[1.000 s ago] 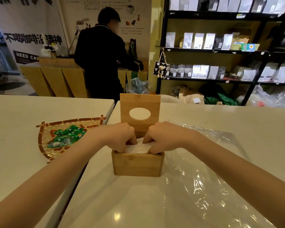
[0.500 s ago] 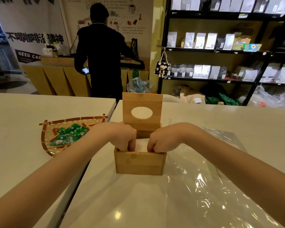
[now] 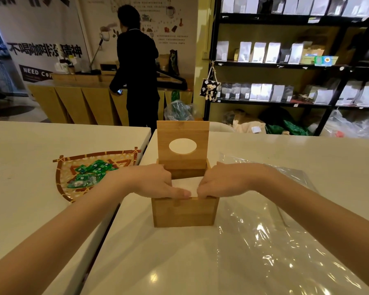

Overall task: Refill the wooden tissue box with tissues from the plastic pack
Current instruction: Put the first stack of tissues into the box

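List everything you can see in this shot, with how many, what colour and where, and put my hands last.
wooden tissue box: one, light brown, centre of the white table, lid standing open with an oval hole
tissues: one white stack, inside the box
plastic pack: one, clear, flat on the table right of the box
woven tray: one, tan with brown rim, on the left table
sweets: several, green wrappers, in the tray
shelving: one black unit with pale pouches, back right
person: one, dark clothes, at the wooden counter behind
left hand: pressing the tissues down
right hand: pressing the tissues down
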